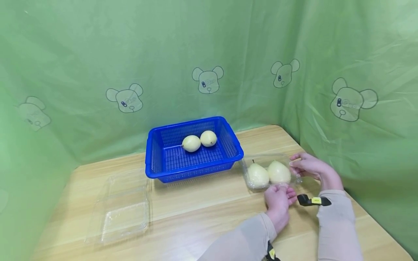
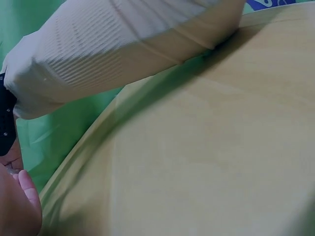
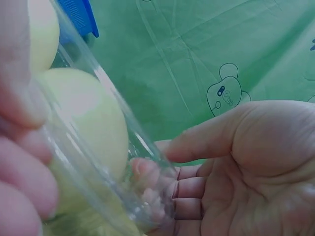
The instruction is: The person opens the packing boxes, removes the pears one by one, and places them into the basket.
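Note:
A clear plastic clamshell box (image 1: 251, 186) stands on the right of the table with two pale yellow pears (image 1: 259, 175) side by side inside. My left hand (image 1: 280, 201) pinches the box's front edge; in the left wrist view only a bit of that hand (image 2: 17, 209) shows at the lower left. At the box's right end is my right hand (image 1: 310, 168). The right wrist view shows its thumb and fingers (image 3: 189, 189) gripping that end, close beside one pear (image 3: 91, 123).
A blue plastic basket (image 1: 192, 169) holding two more pears (image 1: 191, 143) stands at the back middle, its right corner close to the box. Another clear plastic box (image 1: 125, 217) lies open at the left. Green curtains (image 1: 169, 43) hang behind and beside the wooden table (image 1: 209, 217).

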Motion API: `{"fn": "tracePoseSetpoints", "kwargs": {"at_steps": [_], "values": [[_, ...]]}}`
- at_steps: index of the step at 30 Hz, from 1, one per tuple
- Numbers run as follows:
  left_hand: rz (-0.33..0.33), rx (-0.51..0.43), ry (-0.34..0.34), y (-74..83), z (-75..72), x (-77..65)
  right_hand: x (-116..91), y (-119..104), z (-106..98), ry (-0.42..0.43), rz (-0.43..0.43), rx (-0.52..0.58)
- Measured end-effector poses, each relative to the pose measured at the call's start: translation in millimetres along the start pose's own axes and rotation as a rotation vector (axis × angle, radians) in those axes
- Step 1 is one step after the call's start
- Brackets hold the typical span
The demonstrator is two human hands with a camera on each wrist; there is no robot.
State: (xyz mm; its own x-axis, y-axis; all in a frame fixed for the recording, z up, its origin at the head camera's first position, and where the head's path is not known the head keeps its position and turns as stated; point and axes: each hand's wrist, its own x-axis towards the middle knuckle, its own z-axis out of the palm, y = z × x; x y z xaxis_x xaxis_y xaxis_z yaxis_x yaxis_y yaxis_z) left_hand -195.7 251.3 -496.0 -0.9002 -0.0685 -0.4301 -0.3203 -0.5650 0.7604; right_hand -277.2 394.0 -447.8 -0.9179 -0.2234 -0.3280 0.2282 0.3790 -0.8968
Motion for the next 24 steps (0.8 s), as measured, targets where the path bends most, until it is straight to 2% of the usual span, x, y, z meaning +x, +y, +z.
{"fn": "tracePoseSetpoints", "kwargs": {"at_steps": [4,10,16,24], "values": [[0.013,-0.019,0.007,-4.3,-1.2,0.1,0.0,5.0,-3.8,-0.003,-0.028,0.008],[-0.027,-0.019,0.010,-6.6,-0.2,1.5,-2.6,7.6,-6.6,-0.009,-0.068,0.010],[-0.037,-0.017,0.020,-7.8,1.4,3.4,-3.8,4.0,-3.3,-0.026,-0.090,-0.004],[-0.092,-0.002,-0.040,-2.6,5.5,4.6,-8.4,4.0,-8.5,0.010,-0.057,-0.005]]}}
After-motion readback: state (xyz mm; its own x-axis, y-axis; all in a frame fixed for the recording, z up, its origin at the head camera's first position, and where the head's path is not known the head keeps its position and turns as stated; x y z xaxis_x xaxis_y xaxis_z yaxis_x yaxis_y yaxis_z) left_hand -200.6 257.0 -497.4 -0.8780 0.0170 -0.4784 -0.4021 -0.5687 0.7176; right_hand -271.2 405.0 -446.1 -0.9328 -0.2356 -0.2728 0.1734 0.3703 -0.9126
